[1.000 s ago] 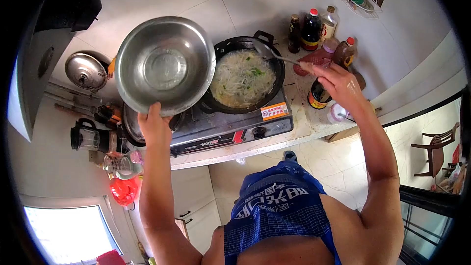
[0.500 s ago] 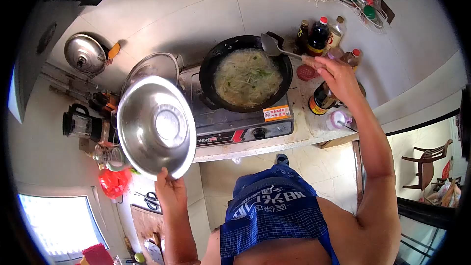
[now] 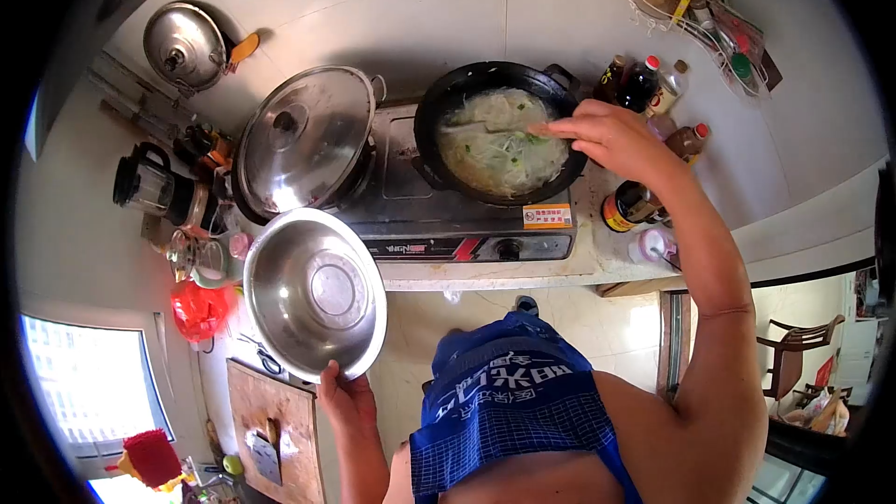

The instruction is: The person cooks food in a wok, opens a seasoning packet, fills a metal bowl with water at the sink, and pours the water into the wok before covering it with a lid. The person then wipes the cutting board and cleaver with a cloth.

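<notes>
My left hand [image 3: 347, 401] grips the lower rim of a tilted, bare stainless steel bowl [image 3: 297, 322], its inside facing me. My right hand [image 3: 611, 138] is closed around the handle of a spatula [image 3: 523, 130], and its blade lies in the food, partly hidden. A black wok [image 3: 437, 107] stands on the gas stove [image 3: 392, 182]. In the wok is a pale, soupy dish [image 3: 504, 163] of thin strands with bits of green. The bowl hangs in front of the stove, to the left of the wok and apart from it.
A large lidded pot [image 3: 313, 145] covers the stove's left side. Sauce bottles [image 3: 639, 84] crowd the right of the wok. At lower left are a cutting board [image 3: 252, 401] with a cleaver [image 3: 264, 457], and a red plastic bag [image 3: 199, 310]. A blender [image 3: 149, 185] stands far left.
My right hand has moved left over the wok's edge, bringing the spatula from the rim down into the food. The bowl is lower, and the whole view has shifted.
</notes>
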Available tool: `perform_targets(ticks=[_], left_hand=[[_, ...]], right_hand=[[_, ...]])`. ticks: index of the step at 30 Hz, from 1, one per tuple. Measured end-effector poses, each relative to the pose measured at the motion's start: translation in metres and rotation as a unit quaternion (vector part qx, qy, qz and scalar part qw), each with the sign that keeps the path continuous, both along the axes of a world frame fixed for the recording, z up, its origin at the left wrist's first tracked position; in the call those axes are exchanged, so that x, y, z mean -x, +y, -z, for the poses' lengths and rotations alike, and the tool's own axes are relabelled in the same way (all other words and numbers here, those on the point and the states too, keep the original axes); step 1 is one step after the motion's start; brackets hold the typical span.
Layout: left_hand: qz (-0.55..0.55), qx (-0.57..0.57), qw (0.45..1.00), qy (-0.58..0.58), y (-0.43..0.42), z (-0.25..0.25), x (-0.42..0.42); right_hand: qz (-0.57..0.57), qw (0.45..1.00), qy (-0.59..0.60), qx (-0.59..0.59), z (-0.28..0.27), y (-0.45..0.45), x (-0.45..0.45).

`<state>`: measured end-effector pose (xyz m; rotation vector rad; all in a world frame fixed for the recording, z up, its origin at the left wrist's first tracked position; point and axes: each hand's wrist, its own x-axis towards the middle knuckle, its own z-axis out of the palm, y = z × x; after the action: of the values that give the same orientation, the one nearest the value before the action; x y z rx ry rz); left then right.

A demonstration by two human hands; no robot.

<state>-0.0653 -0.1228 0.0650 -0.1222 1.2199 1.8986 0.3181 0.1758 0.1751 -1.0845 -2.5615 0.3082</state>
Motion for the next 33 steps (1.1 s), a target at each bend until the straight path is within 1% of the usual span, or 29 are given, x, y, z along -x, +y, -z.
perform_targets(ticks=[1, 3, 6, 9, 11, 12, 14, 16, 18, 19, 21, 22, 24, 27, 31, 33], left_hand=[[-0.002, 0.000, 1.000, -0.003, -0.003, 0.004, 0.003], [0.005, -0.002, 1.000, -0.003, -0.011, 0.015, 0.009], [0.002, -0.004, 1.000, 0.007, -0.008, 0.005, 0.002], [-0.006, -0.016, 1.000, 0.007, -0.002, 0.000, -0.003], [0.007, -0.014, 1.000, -0.002, -0.002, 0.005, -0.001], [0.018, -0.012, 1.000, -0.010, -0.003, 0.008, 0.000], [0.032, -0.012, 0.999, -0.021, -0.005, 0.019, 0.006], [0.044, -0.013, 0.998, -0.032, -0.005, 0.023, 0.008], [0.049, -0.012, 0.998, -0.022, -0.004, 0.023, 0.008], [0.050, -0.013, 0.998, -0.024, -0.003, 0.022, 0.008], [0.058, -0.018, 0.998, -0.020, -0.003, 0.019, 0.009], [0.058, -0.018, 0.998, -0.022, -0.004, 0.019, 0.010], [0.065, -0.012, 0.998, -0.006, -0.006, 0.018, 0.015], [0.063, -0.010, 0.998, -0.013, -0.010, 0.017, 0.022], [0.075, -0.005, 0.997, -0.023, -0.019, 0.021, 0.037], [0.082, -0.004, 0.996, -0.027, -0.024, 0.026, 0.046]], right_hand=[[-0.002, 1.000, -0.003, 0.000, -0.009, -0.005, -0.003], [0.000, 0.999, 0.041, -0.009, -0.027, -0.015, -0.012], [0.017, 0.999, 0.027, -0.021, -0.069, -0.040, -0.021], [0.026, 1.000, 0.003, -0.004, -0.098, -0.063, -0.026], [0.024, 0.999, -0.022, 0.042, -0.109, -0.073, -0.025], [0.026, 0.999, -0.024, 0.041, -0.108, -0.073, -0.024], [-0.028, 0.998, -0.001, 0.058, -0.097, -0.070, -0.017], [-0.026, 0.999, -0.017, 0.033, -0.078, -0.066, -0.007], [-0.007, 0.999, -0.040, -0.024, -0.055, -0.058, 0.004], [-0.006, 0.999, -0.042, -0.024, -0.048, -0.055, 0.010], [0.058, 0.993, -0.093, -0.041, -0.037, -0.050, 0.020], [0.058, 0.993, -0.096, -0.041, -0.032, -0.047, 0.022], [0.094, 0.988, -0.106, -0.066, -0.025, -0.044, 0.026], [0.125, 0.981, -0.135, -0.067, -0.028, -0.044, 0.038], [0.164, 0.971, -0.155, -0.086, -0.021, -0.040, 0.038], [0.183, 0.970, -0.120, -0.104, -0.020, -0.042, 0.035]])
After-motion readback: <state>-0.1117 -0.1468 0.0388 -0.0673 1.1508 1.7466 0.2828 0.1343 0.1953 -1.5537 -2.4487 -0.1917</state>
